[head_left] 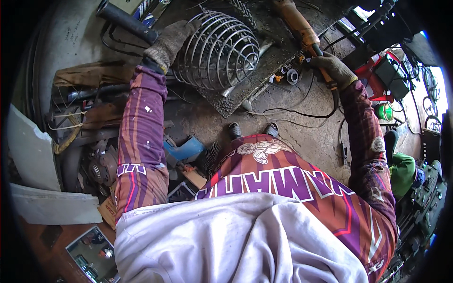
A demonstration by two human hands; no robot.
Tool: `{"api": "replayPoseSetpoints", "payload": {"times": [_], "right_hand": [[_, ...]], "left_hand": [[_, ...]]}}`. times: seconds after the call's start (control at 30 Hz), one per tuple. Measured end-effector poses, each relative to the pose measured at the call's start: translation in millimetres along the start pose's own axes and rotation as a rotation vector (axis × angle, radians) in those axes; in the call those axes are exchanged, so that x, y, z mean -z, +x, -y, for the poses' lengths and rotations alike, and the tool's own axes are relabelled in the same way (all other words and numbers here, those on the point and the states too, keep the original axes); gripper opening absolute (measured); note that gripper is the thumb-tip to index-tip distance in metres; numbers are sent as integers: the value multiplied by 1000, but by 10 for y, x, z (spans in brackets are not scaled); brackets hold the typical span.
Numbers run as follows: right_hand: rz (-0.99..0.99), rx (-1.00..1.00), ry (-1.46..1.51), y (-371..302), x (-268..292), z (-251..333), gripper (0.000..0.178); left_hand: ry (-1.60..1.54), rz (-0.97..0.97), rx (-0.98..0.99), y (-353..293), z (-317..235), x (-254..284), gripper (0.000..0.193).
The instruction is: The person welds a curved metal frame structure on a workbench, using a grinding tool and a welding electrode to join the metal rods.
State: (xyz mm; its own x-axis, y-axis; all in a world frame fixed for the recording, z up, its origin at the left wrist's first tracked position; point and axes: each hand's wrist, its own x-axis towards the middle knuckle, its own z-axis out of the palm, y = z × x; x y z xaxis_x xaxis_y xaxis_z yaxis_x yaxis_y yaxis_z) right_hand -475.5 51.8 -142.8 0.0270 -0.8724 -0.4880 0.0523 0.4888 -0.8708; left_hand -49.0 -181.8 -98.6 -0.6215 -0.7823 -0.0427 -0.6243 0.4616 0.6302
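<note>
My left hand (173,43), in a grey knitted work glove, is closed on the upper left rim of a round metal wire cage (218,52). The cage lies tilted on a dark, grimy worktable (225,104), its ringed, domed end toward the lower right. My right hand (334,69), gloved too, wraps round the rear of an orange angle grinder (302,29). The grinder slants up and left over the table's right side, and its front end is cut off at the top edge. From its rear a black cord (325,115) drops toward the floor.
A dark cylinder (126,21) juts in left of the cage. Small round metal parts (291,76) sit by the table's right edge. A blue object (185,149) and scrap lie at lower left. Red and black equipment (384,75) stands right, near a person's green-clad leg (402,174).
</note>
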Motion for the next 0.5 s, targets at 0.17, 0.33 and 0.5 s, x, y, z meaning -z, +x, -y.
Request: {"api": "replayPoseSetpoints", "payload": {"times": [0.17, 0.33, 0.5], "right_hand": [[-60, 68, -3, -27, -148, -131, 34], [-180, 192, -80, -414, -370, -100, 36], [-271, 302, -17, -957, -645, -211, 29]], "left_hand": [[264, -195, 267, -73, -336, -192, 37], [224, -454, 343, -327, -468, -243, 72], [99, -670, 181, -1012, -833, -260, 47]]}}
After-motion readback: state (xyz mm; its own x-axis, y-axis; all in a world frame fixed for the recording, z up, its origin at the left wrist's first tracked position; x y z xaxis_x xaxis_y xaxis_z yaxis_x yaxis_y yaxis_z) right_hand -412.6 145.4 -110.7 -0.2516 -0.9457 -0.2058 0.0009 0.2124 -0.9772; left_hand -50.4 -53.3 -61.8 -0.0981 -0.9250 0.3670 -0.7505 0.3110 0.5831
